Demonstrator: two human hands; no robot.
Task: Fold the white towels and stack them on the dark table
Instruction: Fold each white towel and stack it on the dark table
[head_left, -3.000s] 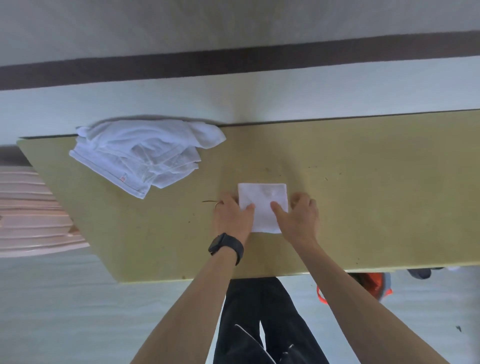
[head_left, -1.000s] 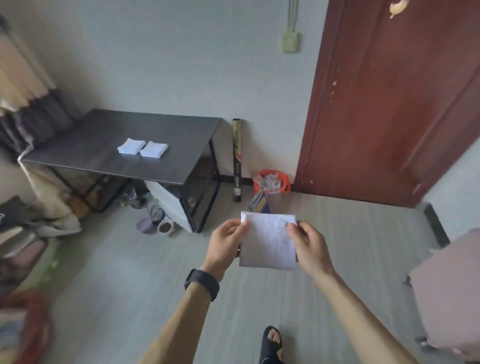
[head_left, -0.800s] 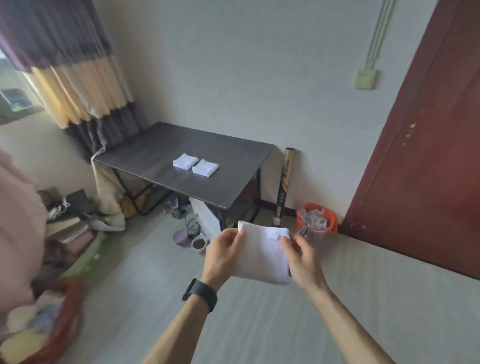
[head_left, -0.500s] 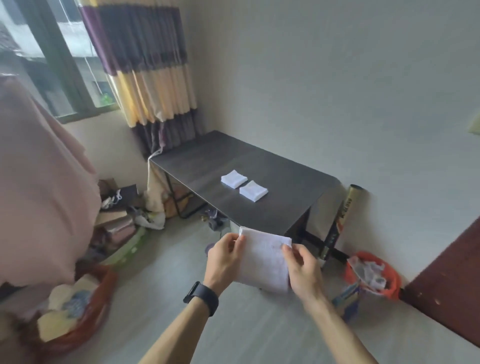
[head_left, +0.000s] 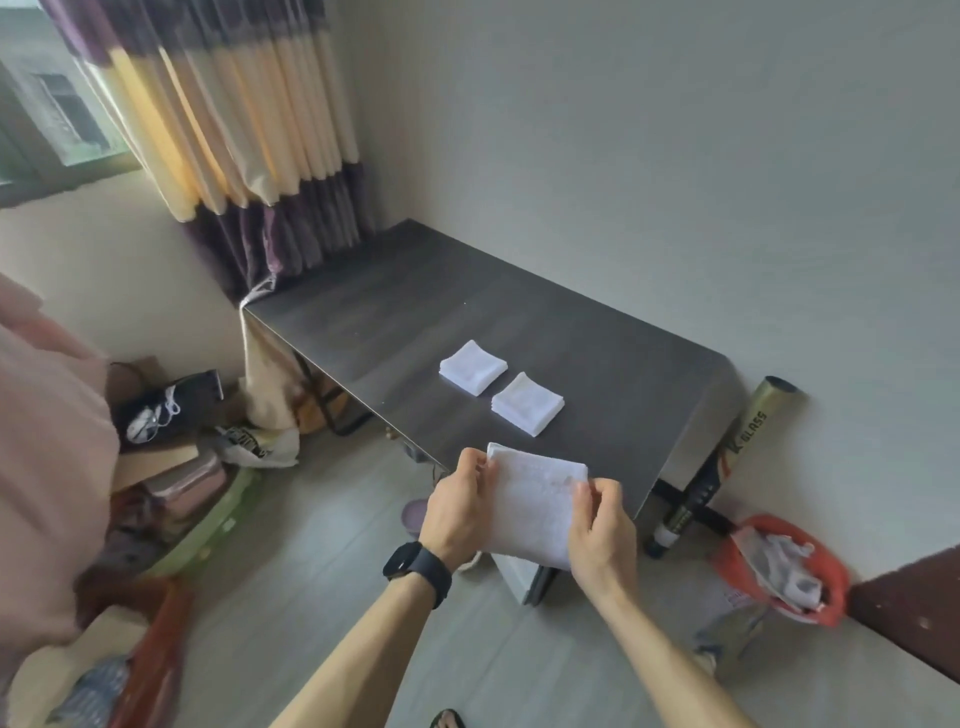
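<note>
Folded white towel (head_left: 535, 506) is held off any surface, between both hands, just in front of the near long edge of the dark worktop (head_left: 415, 301). From the head view its top edge overlaps that edge and its lower edge hangs over the grey floor (head_left: 322, 545). The left hand (head_left: 460, 512) pinches the towel's left edge near the top corner, with the fingers curled onto the cloth. The right hand (head_left: 602, 530) pinches the right edge in the same way, thumb and fingers closed on it. The towel hangs as a flat rectangle, slightly tilted. There is a black watch (head_left: 418, 566) on the left wrist. Two more folded towels lie on the worktop, the near stack (head_left: 527, 403) and the far stack (head_left: 472, 367). They sit just beside each other with a thin dark gap between them, and each shows layers at its edge. The near stack lies between the held towel and the far stack. The worktop's far long edge runs along the wall (head_left: 675, 182) and its left end meets the striped curtain (head_left: 249, 130). Its right end sits near a gold-and-black tube (head_left: 727, 462) leaning on the wall. Bare worktop shows left of, behind and right of the stacks. An orange bin (head_left: 779, 571) stands on the floor to the right, and bags and shoes (head_left: 166, 410) are piled to the left.
</note>
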